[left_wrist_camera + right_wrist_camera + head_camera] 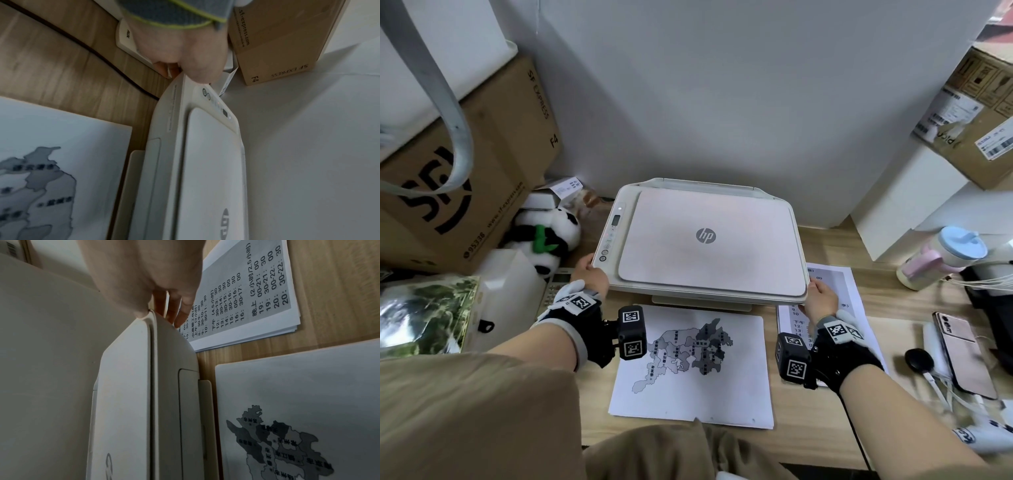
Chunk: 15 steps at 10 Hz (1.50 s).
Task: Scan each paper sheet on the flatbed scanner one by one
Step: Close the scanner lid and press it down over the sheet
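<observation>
- Standing on a wooden desk [832,246] against a white wall [722,85], the scanner [705,240] has its lid down, its long side running left to right and its front toward the person.
- Left hand [589,274] grasps its front-left corner; right hand [822,298] grasps the front-right corner, thumb on top.
- Map sheet [695,366] lies flat in front of it; timetable sheets [849,291] lie at the right, partly hidden.
- Cardboard box [465,164] is cut off at the left.

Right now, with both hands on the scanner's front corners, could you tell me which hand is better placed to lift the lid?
Probably the right hand: its thumb rests at the lid seam; the left hand grips the control-panel corner.
</observation>
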{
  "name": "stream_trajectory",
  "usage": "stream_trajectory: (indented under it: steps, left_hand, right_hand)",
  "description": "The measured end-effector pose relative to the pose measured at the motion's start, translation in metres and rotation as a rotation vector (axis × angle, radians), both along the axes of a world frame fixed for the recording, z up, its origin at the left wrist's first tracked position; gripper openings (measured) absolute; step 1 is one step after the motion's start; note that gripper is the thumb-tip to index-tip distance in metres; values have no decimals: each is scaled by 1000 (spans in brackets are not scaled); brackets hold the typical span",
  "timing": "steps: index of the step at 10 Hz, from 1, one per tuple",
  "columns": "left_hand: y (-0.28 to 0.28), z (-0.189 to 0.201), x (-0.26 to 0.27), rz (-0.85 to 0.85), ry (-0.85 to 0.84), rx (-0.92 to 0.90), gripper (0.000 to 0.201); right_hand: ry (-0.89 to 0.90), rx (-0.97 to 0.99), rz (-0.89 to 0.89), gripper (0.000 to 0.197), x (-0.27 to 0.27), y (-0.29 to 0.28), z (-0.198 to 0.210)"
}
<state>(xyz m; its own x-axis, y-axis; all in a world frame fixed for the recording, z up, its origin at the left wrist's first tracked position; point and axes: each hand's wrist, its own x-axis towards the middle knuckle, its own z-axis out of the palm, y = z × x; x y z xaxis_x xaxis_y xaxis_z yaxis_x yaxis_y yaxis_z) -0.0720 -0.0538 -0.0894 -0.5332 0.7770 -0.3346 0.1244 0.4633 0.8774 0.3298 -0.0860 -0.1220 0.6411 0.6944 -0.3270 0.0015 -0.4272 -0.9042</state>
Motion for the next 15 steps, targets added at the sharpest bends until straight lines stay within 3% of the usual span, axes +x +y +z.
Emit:
stream_trajectory:
  steps: [1, 2, 4, 5, 6, 7, 8, 10, 11, 12, 13, 15]
  left_hand:
    - [12, 0, -21, -193, -144, -52, 46]
    - [23, 0, -21, -141, -149, -114, 43]
    - [34, 19, -11, -188, 117, -57, 37]
    - [53, 27, -6, -232, 103, -105, 22]
    - [76, 10, -9, -265, 57, -195, 13]
    - [61, 47, 13, -242, -38, -265, 26]
    - [60, 52, 20, -279, -62, -284, 27]
    - [62, 78, 17, -302, -147, -256, 29]
    - [73, 92, 13, -284, -259, -147, 26]
    - [84, 109, 14, -243, -356, -40, 18]
    - [99, 123, 16, -230, -411, 63, 31]
    - [123, 147, 24, -115, -428, 247, 24]
  right_hand:
    - [26, -12, -19, 36, 2, 2, 8]
    - [83, -28, -17, 35, 4, 3, 19]
    - [162, 39, -109, 34, 3, 9, 44]
    - [139, 35, -100, 35, 1, 16, 50]
    - [133, -31, -13, 34, -1, 22, 61]
    - [193, -109, 70, 37, -5, 33, 74]
    - [232, -168, 93, 22, -11, 38, 85]
    - [142, -143, 97, 30, 1, 42, 92]
    - [195, -69, 72, 22, 3, 44, 96]
    - [377, 86, 10, 20, -1, 48, 104]
    - [484, 118, 93, 28, -4, 53, 109]
    - [365, -57, 163, 17, -16, 61, 100]
